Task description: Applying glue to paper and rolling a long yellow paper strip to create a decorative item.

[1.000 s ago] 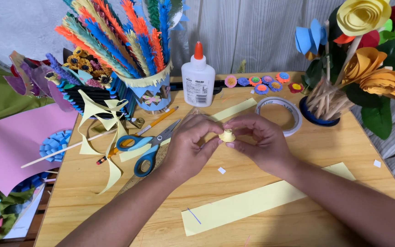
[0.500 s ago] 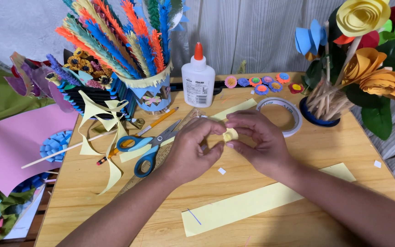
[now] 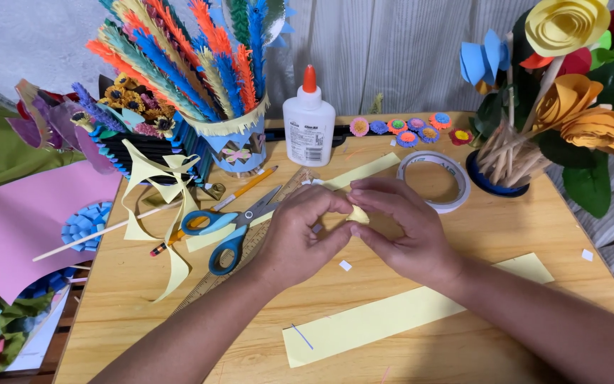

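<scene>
Just left of the hands lie blue-handled scissors (image 3: 232, 227) on the wooden tabletop (image 3: 534, 235). The left hand (image 3: 300, 238) and right hand (image 3: 403, 231) meet in the middle, both pinching a small rolled bit of yellow paper (image 3: 357, 214) — thin, soft and curled. Small, gentle squeezes with the fingertips would keep the roll tight. Below the hands lies a long flat yellow paper strip (image 3: 399, 313) — and to their right, a round tape roll (image 3: 435, 178).
</scene>
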